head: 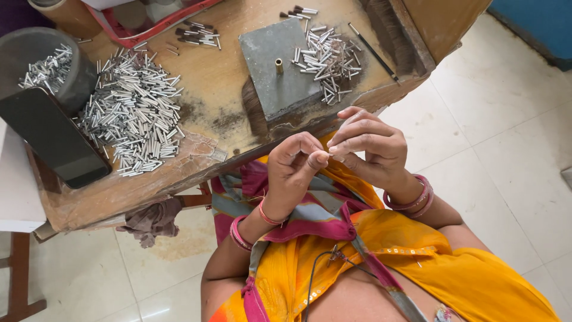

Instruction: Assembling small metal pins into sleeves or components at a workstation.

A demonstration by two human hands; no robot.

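Something very small pinched between fingertips of both hands, held just off the near edge of the worn wooden workbench (214, 77); too small and too covered to identify, possibly one thin piece like those on the bench. Left hand (293, 173) curled, thumb pressed to forefinger, closed on the small item. Right hand (372, 146) fingers bunched together, tips meeting those of the left; cannot tell which hand bears the grip.

Just beyond the hands: grey square metal block (280, 68) with short brass-coloured peg (279, 65) standing upright on it. Beyond and right of the block: loose scatter of short silver metal tubes (326, 59), some with dark tips. Far left of the left hand: big heap of short silver metal tubes (134, 110); past it a dark round bowl (74, 89) with more tubes, and a black slab-shaped phone (50, 137) lying partly over the bench edge.

Risks, judged from this view:
- Held over the lap, not over the bench; slipped pinch likely to drop item into orange cloth folds or onto pale tiled floor (506, 119)
- Grip at extreme fingertips only; slight twist likely to flick item away
- Phone overhang; knock from the left elbow could tip it off
- Tube heap close to bench edge; brushing could spill pieces
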